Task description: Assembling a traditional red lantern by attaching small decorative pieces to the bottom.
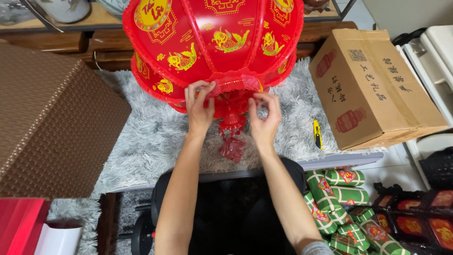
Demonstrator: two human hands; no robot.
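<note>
Red plastic and gold print make up the big lantern, which lies on its side on a grey shaggy rug with its bottom opening turned toward the person. Its long axis runs from that near opening away toward the wooden shelf behind, so the ribs fan out and upward in the view. Yellow fish and round emblems decorate the panels, and a frilled red rim edges the near end. From the middle of that end a red tassel piece hangs down toward the person, ending in a crinkled clear wrapper.

The left hand is closed in a pinch on the frilled rim, thumb and fingers pressed on its left part. The right hand sits just right of the tassel's top, fingertips drawn together below the rim; whether they actually grip anything there cannot be told.

A brown woven box stands to the left, a cardboard carton to the right, with a yellow utility knife lying on the rug between carton and right hand. Green wrapped bundles are piled lower right.
</note>
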